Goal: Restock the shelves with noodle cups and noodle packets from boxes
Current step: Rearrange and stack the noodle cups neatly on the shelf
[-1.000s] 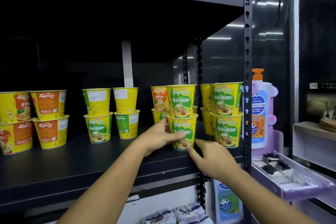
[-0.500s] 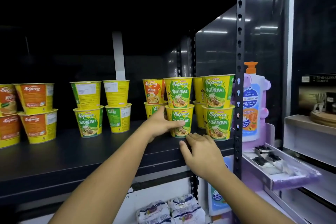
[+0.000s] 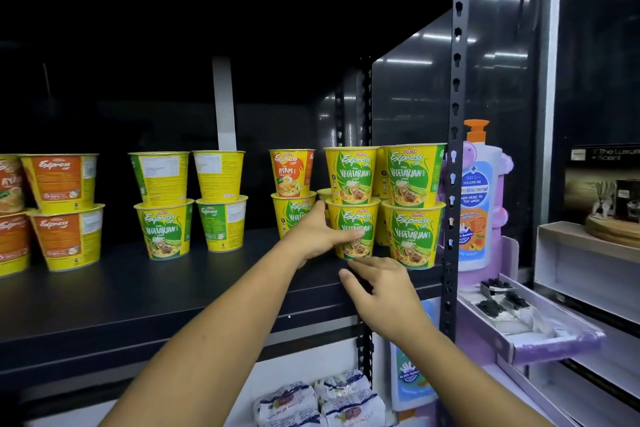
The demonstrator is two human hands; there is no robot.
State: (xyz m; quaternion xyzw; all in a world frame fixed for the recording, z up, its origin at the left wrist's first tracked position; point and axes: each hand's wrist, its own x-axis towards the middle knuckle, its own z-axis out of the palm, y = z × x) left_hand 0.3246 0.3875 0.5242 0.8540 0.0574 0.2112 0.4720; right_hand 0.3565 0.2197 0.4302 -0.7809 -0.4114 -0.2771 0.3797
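Observation:
Yellow-and-green vegetarian noodle cups stand in two-high stacks on a dark shelf point(image 3: 173, 295). My left hand point(image 3: 317, 236) grips the lower cup point(image 3: 360, 218) of the stack second from the right, thumb across its front. Another vegetarian cup point(image 3: 349, 173) sits on top of it. My right hand point(image 3: 377, 291) hovers just below and in front of that stack at the shelf's front edge, fingers relaxed and holding nothing. To the right stands another vegetarian stack point(image 3: 412, 204), to the left a stack topped by an orange ayam cup point(image 3: 291, 173).
More stacks stand further left: green-labelled cups point(image 3: 162, 204) and orange-labelled ones point(image 3: 62, 211). A black slotted upright point(image 3: 453, 149) bounds the shelf on the right, with a purple wash bottle point(image 3: 479, 198) behind it. Noodle packets point(image 3: 322, 399) lie below.
My right hand has drawn back from the lower cup's base toward the shelf edge. My left hand keeps hold of the same cup. The view has shifted a little.

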